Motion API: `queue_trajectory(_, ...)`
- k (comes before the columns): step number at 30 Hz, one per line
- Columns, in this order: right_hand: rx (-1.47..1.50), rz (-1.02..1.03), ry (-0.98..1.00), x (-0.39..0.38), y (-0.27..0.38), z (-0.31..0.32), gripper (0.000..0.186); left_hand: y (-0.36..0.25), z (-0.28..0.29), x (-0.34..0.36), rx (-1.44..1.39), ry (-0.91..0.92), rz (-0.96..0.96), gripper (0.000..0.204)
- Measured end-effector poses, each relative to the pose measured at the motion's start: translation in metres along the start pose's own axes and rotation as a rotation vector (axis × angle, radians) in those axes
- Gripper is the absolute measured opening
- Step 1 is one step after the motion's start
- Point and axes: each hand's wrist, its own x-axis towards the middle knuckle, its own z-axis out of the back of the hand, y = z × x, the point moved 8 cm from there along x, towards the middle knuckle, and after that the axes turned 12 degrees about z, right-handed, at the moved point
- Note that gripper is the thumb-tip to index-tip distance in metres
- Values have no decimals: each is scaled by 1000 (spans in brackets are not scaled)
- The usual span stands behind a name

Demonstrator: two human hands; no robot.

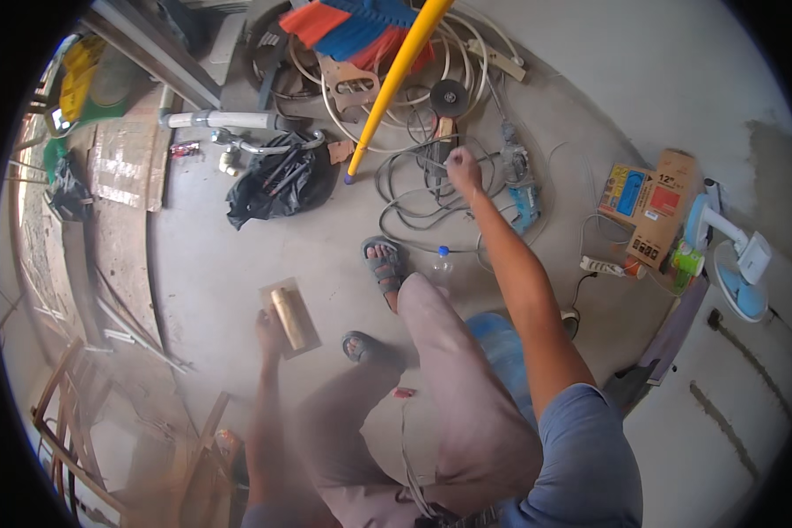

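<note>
The left hand (267, 333) is holding a wooden-handled trowel (290, 319) by its edge over the middle of the floor (207, 264); the right hand (463, 171) is hovering beside a grinder (445, 130) nearer the floor's wall edge, its grip unclear. Seemingly, only the trowel is being held; the grinder is lying unraised.

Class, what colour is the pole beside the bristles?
The pole is yellow, showing best in the head view.
</note>
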Motion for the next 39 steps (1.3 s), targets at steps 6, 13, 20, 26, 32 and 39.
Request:
queue_trajectory(6,-166,-192,-68,63,-60,-17,88,54,-3,95,-233,-64,33,48)
queue_trajectory(13,60,-30,-251,60,-81,-73,112,170,37,167,-533,-237,-36,57)
queue_trajectory(20,-23,9,-285,72,-76,-22,94,170,8,232,-672,-284,-63,55)
queue_trajectory(26,77,377,-156,-58,11,30,80,187,43,219,-537,-477,-113,56)
queue_trajectory(32,68,662,158,-155,94,25,75,203,55,224,-505,-558,-24,58)
queue_trajectory(39,38,773,618,-206,145,-106,81,277,49,235,-938,-273,6,70)
